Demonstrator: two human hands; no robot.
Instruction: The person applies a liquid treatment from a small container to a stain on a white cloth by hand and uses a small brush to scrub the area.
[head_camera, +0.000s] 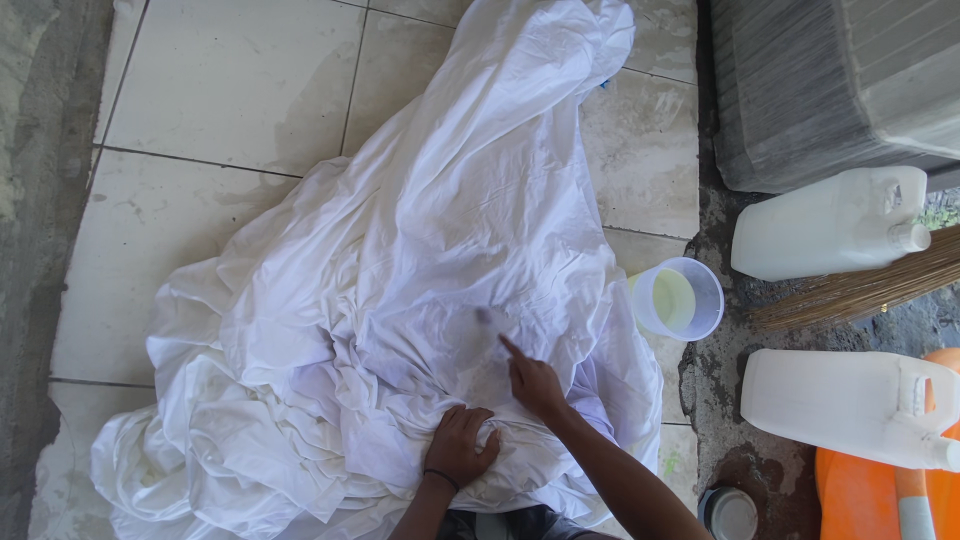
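Note:
A large crumpled white sheet (400, 300) lies spread over the tiled floor. A small greyish stain (488, 317) shows on it near the middle. My right hand (535, 385) rests on the cloth with its index finger stretched out toward the stain, just short of it. Just below and to the left, my left hand (460, 445) presses down on a bunched fold of the sheet, fingers curled into the fabric. A dark band circles my left wrist.
A clear plastic cup (678, 298) with pale yellowish liquid stands at the sheet's right edge. Two white plastic jugs (830, 222) (850, 403) lie on rough ground to the right, beside a straw broom (860, 285), an orange object (860, 490) and a small round lid (728, 512).

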